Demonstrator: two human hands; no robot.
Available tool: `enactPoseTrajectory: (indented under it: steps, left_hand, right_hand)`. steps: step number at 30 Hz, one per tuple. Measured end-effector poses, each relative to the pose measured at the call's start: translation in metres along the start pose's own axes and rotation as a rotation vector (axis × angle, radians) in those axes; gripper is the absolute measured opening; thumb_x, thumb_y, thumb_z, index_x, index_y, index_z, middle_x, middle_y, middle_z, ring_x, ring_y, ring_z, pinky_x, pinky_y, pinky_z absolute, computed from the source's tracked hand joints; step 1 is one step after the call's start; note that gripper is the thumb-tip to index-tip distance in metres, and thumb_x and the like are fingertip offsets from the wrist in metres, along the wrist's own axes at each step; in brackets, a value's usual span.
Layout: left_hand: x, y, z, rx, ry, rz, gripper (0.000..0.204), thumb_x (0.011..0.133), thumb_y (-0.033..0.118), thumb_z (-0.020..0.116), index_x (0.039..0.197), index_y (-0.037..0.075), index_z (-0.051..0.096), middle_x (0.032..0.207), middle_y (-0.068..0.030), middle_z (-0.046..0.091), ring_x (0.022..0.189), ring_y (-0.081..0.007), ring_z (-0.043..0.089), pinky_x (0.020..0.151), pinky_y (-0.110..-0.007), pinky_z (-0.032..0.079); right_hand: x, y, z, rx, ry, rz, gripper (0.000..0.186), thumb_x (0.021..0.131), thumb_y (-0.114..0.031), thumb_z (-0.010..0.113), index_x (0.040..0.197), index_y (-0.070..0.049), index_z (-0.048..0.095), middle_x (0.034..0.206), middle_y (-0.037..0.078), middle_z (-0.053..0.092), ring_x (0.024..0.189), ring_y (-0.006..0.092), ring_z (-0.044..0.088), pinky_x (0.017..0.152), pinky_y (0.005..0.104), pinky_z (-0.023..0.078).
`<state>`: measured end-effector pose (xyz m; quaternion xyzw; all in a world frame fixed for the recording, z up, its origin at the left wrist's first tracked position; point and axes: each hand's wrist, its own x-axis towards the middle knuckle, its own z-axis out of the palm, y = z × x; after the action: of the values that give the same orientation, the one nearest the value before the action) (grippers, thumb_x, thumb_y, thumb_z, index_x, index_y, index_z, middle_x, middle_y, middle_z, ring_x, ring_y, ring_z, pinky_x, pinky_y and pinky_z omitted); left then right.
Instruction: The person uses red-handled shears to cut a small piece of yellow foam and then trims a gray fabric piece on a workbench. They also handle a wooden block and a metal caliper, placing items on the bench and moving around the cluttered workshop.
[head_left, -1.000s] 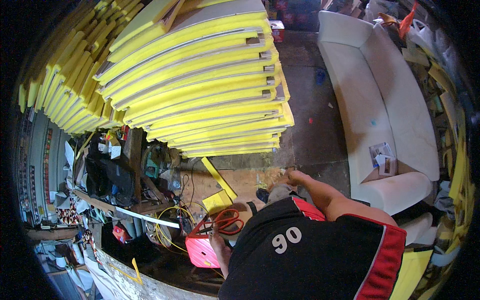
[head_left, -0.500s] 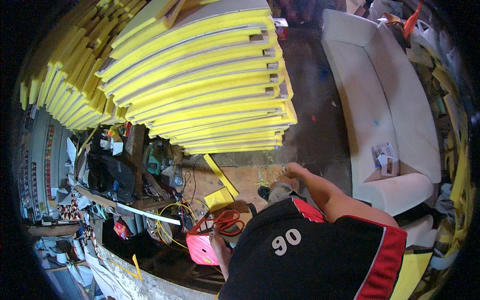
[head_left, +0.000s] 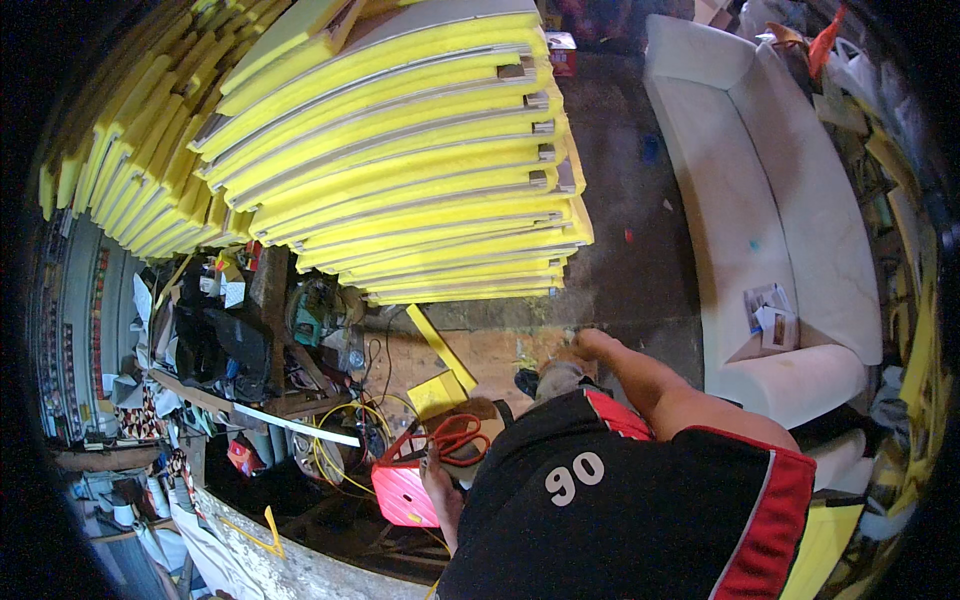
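Head view: not much has changed in the last second. My right hand [head_left: 592, 346] is still stretched out over the wooden board [head_left: 480, 360] just below the yellow foam stack [head_left: 400, 170], touching nothing I can make out. My left hand [head_left: 441, 492] hangs further below the stack, against the pink box [head_left: 403, 496] by the red scissors [head_left: 457, 440]. Can't tell whether either hand's fingers are curled or spread.
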<state>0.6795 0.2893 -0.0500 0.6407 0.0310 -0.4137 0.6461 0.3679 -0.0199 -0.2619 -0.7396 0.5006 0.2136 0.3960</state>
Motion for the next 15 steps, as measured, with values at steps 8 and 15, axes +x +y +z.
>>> enactPoseTrajectory:
  steps: [8, 15]
  left_hand:
    - [-0.003, 0.011, 0.017, -0.02, 0.053, -0.072, 0.031, 0.093, 0.022, 0.062, 0.116, 0.002, 0.058, 0.108, -0.0097, 0.063, 0.095, -0.0209, 0.063, 0.082, -0.034, 0.052]
    - [-0.001, 0.01, 0.015, 0.084, 0.042, -0.006, 0.04, 0.093, 0.027, 0.062, 0.121, -0.001, 0.056, 0.111, -0.012, 0.062, 0.094, -0.0228, 0.063, 0.077, -0.036, 0.052]
  right_hand:
    - [-0.002, -0.004, -0.003, -0.117, 0.034, -0.044, 0.031, 0.083, -0.033, 0.054, 0.088, -0.007, 0.071, 0.096, 0.019, 0.067, 0.089, 0.04, 0.064, 0.077, 0.0446, 0.051]
    - [-0.006, -0.008, -0.001, -0.143, 0.022, -0.052, 0.033, 0.083, -0.035, 0.055, 0.094, -0.008, 0.071, 0.101, 0.018, 0.067, 0.094, 0.0381, 0.063, 0.079, 0.0436, 0.051]
